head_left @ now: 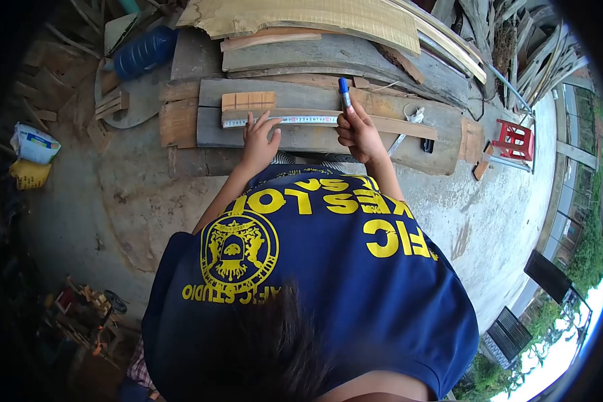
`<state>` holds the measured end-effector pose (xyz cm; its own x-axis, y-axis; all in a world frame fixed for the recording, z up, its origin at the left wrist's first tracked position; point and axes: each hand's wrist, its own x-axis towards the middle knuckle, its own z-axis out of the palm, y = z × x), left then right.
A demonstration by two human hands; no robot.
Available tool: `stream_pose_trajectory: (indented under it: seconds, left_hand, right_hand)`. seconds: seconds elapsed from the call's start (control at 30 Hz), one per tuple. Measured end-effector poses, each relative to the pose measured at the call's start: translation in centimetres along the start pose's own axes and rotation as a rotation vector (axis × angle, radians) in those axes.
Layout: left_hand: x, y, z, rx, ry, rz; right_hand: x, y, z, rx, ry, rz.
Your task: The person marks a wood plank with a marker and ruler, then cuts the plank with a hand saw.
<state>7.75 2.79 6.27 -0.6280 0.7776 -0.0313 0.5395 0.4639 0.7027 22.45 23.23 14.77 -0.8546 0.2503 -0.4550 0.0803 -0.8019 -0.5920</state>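
Note:
My left hand [258, 139] rests with fingers stretched and apart on a white tape measure [308, 120], near its left end. The tape runs along a long narrow wooden strip [405, 127] on a grey plank bench [301, 139]. In my right hand [363, 132] a blue-capped marker [345, 92] stands upright, gripped by closed fingers. This hand is at the right end of the visible tape; whether it also holds the tape is hidden. Beyond my left fingers lies a short wooden block [248, 100] with dark lines across it.
Wide boards [308, 17] are stacked behind the bench. A small dark object [427, 145] and a crumpled white item [415, 115] lie at right. A blue water bottle [146, 53] is at far left, a red plastic stool [514, 139] at right.

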Motion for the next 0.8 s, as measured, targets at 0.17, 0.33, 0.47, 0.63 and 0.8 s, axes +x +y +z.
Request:
stream_pose_trajectory:
  seconds: [0.17, 0.33, 0.47, 0.63, 0.8]
  left_hand:
    - [2.4, 5.0, -4.6, -0.904, -0.073, -0.146]
    - [3.2, 7.7, -10.8, -1.141, -0.201, -0.105]
    - [3.0, 8.5, -13.7, -1.165, -0.216, -0.011]
    - [3.2, 9.0, -15.1, -1.204, -0.228, 0.040]
    - [3.4, 10.0, -15.1, -1.215, -0.168, 0.126]
  right_hand:
    - [0.7, 2.4, 7.7, -0.333, -0.062, -0.003]
    - [-1.0, 1.9, 12.6, -0.390, -0.029, -0.052]
    - [-2.5, -0.1, 14.5, -0.694, 0.115, -0.130]
    - [-2.9, -0.4, 15.2, -0.930, 0.175, -0.495]
    - [-3.0, -1.7, 15.5, -1.125, 0.166, -0.898]
